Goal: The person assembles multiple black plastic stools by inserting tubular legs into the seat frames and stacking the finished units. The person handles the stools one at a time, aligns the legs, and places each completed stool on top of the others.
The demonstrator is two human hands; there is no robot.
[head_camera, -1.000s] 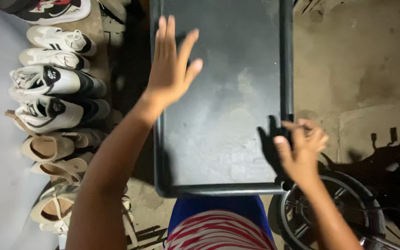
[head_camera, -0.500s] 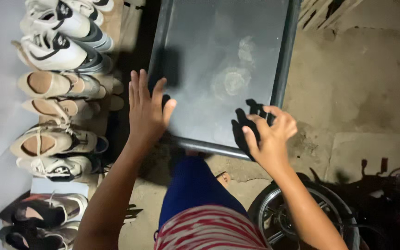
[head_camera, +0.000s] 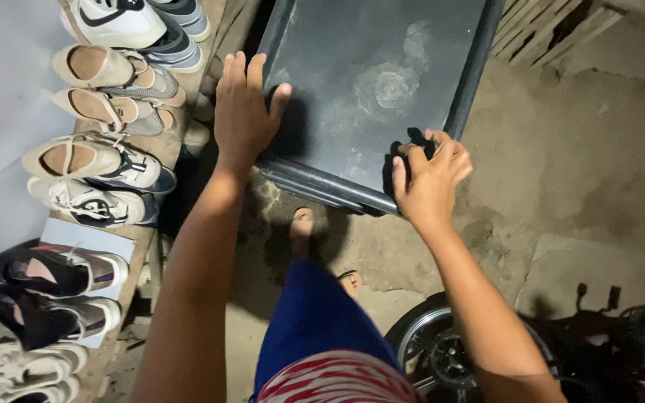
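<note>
Left hand [head_camera: 244,112]: lying flat, fingers spread, on the dusty black rectangular tabletop's [head_camera: 382,67] near-left corner.
Right hand [head_camera: 431,175]: fingers curling over its near edge.
Advice: keeping both grips level.

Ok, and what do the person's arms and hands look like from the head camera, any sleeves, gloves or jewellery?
Both forearms are bare to the bottom edge of the view, with no sleeves showing. The left hand and the right hand wear no gloves, and no rings, watch or bracelets can be seen. Fingernails look short and unpainted. Below the arms show blue trousers and a red-and-white patterned top.
</note>
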